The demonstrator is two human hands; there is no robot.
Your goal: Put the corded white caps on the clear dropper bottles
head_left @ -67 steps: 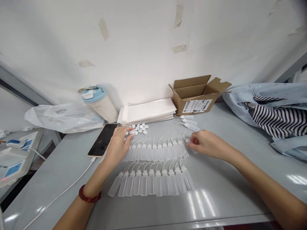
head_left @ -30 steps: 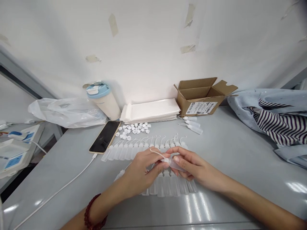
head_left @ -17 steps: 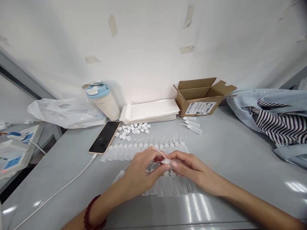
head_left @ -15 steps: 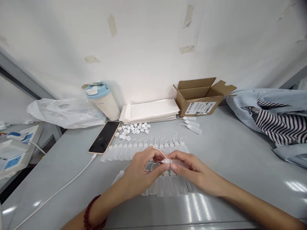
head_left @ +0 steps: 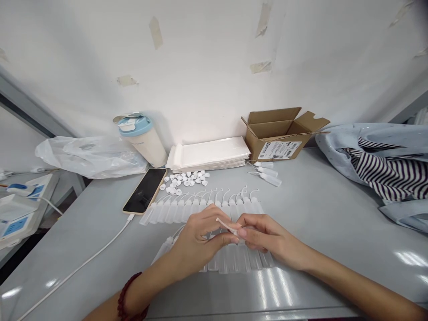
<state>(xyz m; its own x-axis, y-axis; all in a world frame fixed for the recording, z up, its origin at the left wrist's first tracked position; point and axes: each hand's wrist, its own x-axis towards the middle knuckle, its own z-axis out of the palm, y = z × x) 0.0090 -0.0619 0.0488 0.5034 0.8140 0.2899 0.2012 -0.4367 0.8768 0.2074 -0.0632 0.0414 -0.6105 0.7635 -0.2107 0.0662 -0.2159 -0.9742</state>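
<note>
Between my two hands is a small translucent squeeze bottle [head_left: 228, 226], its thin flexible strap pointing up and to the left; the fingers hide most of its body. My left hand [head_left: 197, 234] pinches it at the neck end with thumb and forefinger. My right hand [head_left: 272, 238] is closed around the other side, fingertips meeting those of the left. Below the hands lies a front row of similar bottles [head_left: 230, 259], partly covered by my left hand. Beyond them runs a back row of bottles [head_left: 177, 211] with thin curved straps, and behind that a heap of small white caps [head_left: 187, 179].
A phone [head_left: 144, 191] on a white cable lies left of the rows. Along the wall stand a plastic bag [head_left: 90, 156], a tumbler [head_left: 145, 140], a stack of white envelopes [head_left: 212, 154] and an open carton [head_left: 281, 138]. Loose bottles [head_left: 269, 177] lie before the carton; striped cloth [head_left: 384, 165] is at right.
The held bottle's needle tip was visible half a second ago and is now hidden. Its strap now stands out up and left between my fingers. Both hands stay in nearly the same place.
</note>
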